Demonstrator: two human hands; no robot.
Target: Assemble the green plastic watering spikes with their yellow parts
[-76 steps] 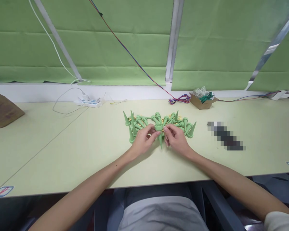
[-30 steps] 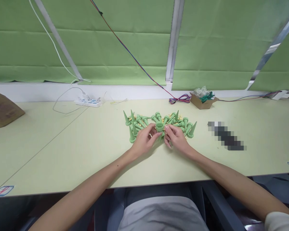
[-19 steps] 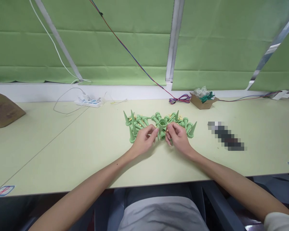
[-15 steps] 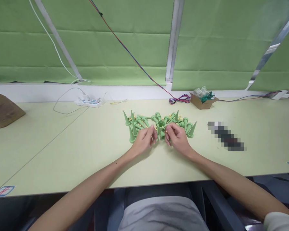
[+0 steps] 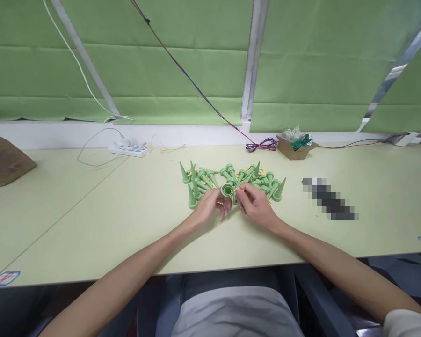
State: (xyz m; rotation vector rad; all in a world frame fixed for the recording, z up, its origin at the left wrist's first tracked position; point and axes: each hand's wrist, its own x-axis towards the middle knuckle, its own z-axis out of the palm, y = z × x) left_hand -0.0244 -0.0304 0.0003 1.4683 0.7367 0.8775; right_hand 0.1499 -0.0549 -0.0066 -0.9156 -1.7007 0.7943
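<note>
A green plastic watering spike (image 5: 227,190) is in my left hand (image 5: 212,204), its round hollow end facing up towards me. The fingers of this hand are wrapped round its body, and its lower part is hidden. Just to the right, my right hand (image 5: 253,202) is pinched close to the rim. Something small and pale seems to show at those fingertips, too small to name. Behind both hands lies a pile of similar green spikes (image 5: 204,178), with small yellow pieces (image 5: 241,174) scattered among them. Several spikes stand point up, such as the cone (image 5: 279,189) at the right.
A small cardboard box (image 5: 294,150) with clear plastic and green material stands at the back. Left of it lies a coiled red-and-blue cable (image 5: 263,145). A power strip (image 5: 129,149) and a brown bag (image 5: 7,161) are farther left. A blurred dark object (image 5: 330,199) lies right.
The held spike has moved slightly left and tipped, so its hollow end now faces me more. My right hand has shifted left with it, its fingertips by the rim.
</note>
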